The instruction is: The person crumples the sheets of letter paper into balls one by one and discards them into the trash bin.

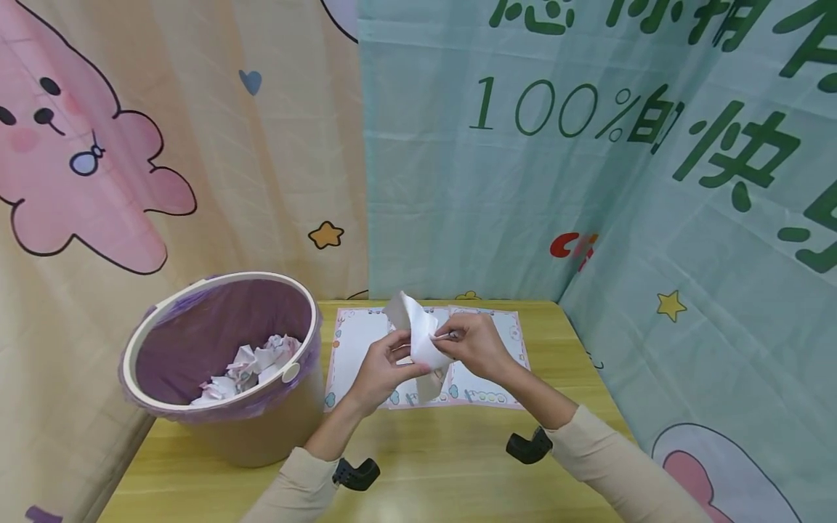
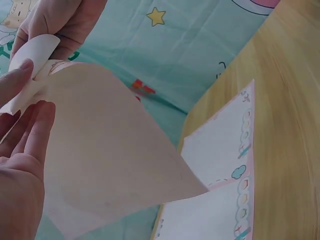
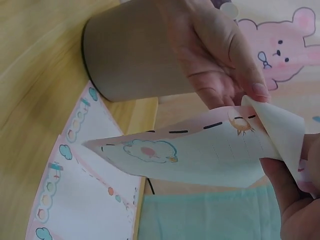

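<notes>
A sheet of decorated paper [image 1: 423,338] is held up above the table, bent and partly rolled over at one end. My left hand [image 1: 382,370] pinches it between thumb and fingers from the left. From the right, my right hand [image 1: 480,345] grips the curled end. The left wrist view shows the sheet's plain back [image 2: 115,140] spreading below the fingers. Its printed face [image 3: 195,145], with a cloud drawing and dashed border, appears in the right wrist view. Under the hands, more printed sheets [image 1: 353,341] lie side by side on the table.
A bin [image 1: 255,439] with a purple liner and white rim stands on the table at the left. Several crumpled papers [image 1: 251,367] lie inside it. Printed curtains [image 1: 445,211] hang behind and beside the wooden table [image 1: 445,465].
</notes>
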`<state>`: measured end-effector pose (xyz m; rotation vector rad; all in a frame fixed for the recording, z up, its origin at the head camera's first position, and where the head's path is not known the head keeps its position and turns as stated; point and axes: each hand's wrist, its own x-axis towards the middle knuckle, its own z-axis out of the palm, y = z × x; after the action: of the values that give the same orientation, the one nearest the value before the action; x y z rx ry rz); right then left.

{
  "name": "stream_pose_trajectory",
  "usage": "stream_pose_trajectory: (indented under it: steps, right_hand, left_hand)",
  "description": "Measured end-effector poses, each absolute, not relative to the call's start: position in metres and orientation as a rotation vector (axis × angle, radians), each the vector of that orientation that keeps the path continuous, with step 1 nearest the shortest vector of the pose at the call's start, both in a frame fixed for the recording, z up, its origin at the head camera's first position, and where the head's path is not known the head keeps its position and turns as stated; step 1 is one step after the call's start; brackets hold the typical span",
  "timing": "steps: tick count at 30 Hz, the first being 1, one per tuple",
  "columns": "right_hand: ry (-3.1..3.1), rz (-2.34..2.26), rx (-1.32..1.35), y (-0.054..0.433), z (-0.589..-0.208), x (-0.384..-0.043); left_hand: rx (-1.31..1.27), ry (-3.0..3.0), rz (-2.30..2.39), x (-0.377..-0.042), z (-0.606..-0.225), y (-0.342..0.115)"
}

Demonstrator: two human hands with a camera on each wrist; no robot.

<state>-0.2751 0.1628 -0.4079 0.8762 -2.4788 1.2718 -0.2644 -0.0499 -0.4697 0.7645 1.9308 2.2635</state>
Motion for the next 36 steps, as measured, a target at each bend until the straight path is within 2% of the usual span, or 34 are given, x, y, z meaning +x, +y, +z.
stream_pose_trajectory:
  steps: [11,25,31,36]
  right_hand:
    - [-2.541,1.433,1.074,0.173,-0.407,-0.274]
    - [-2.553,1.631,0.874,0.162,-0.411,-0.271]
    - [-2.527,1.659,0.897,0.157,-0.412,-0.269]
    - [-2.509,1.664,0.991,0.166,-0.412,-0.27]
  left_hand:
    - [0.795,1.966,2.217,-0.265,-0.47,-0.06]
    - [0.765,1.979,2.276,-0.264,-0.469,-0.057]
    - [0.749,1.994,2.308,-0.262,-0.467,-0.059]
    - [0.858,1.936,2.32,-0.264,-0.465,-0.068]
